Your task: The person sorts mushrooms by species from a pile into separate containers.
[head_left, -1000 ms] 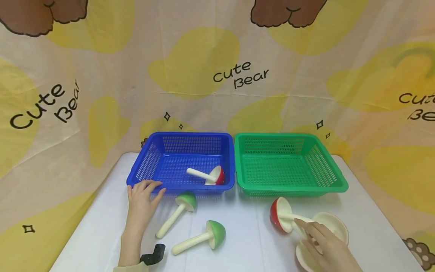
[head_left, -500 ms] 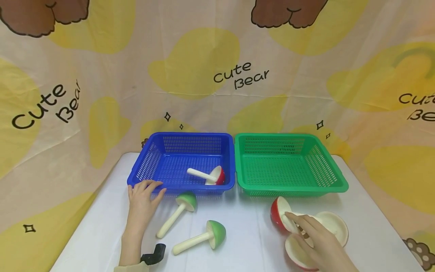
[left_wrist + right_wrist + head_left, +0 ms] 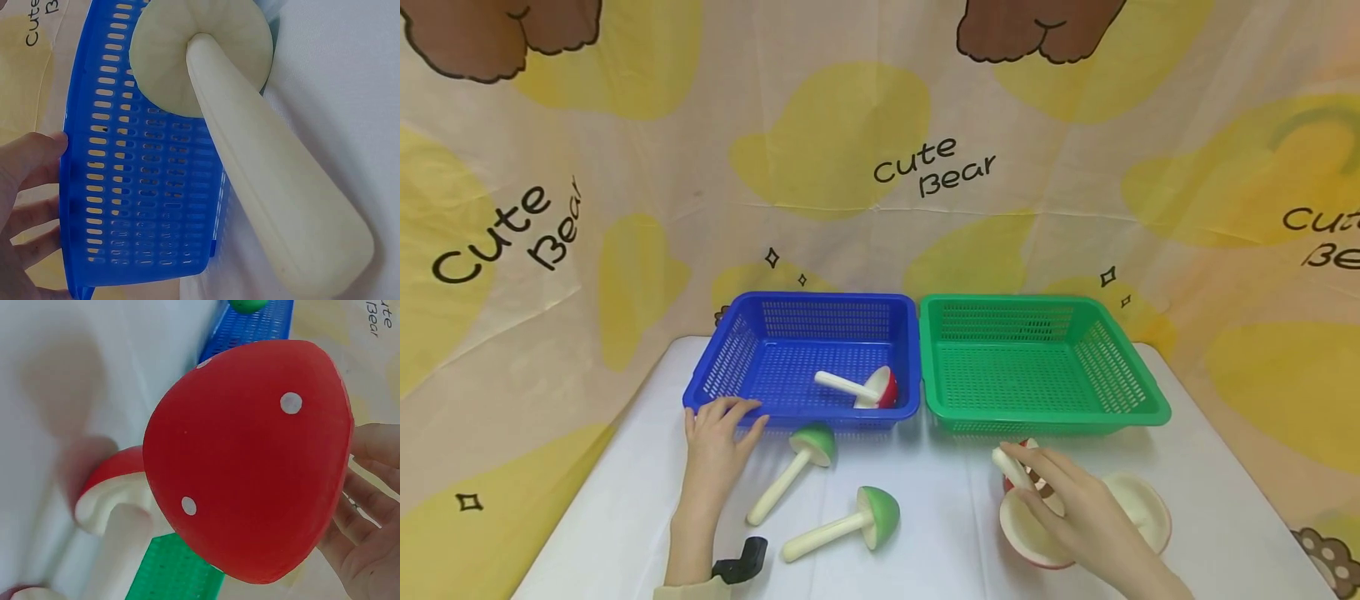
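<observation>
Red toy mushroom [image 3: 1026,521] sits in the right hand [image 3: 1078,508], whose fingers curl round its cream stem [image 3: 1011,467], lifted just off the tabletop [image 3: 940,500] in front of the green basket [image 3: 1037,362]; a second red mushroom [image 3: 1138,508] lies beside it. Left hand [image 3: 715,446] rests with fingers straight against the blue basket [image 3: 797,358] rim, near two green mushrooms [image 3: 808,446].

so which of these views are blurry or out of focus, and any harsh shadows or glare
Head view: sharp, evenly lit, only soft shadows under the blue plastic basket. Left wrist view: soft overall, the cream mushroom stem too close to be crisp. Right wrist view: the red white-dotted mushroom cap is fairly clear, the white table behind it blurred. No glare anywhere.
</observation>
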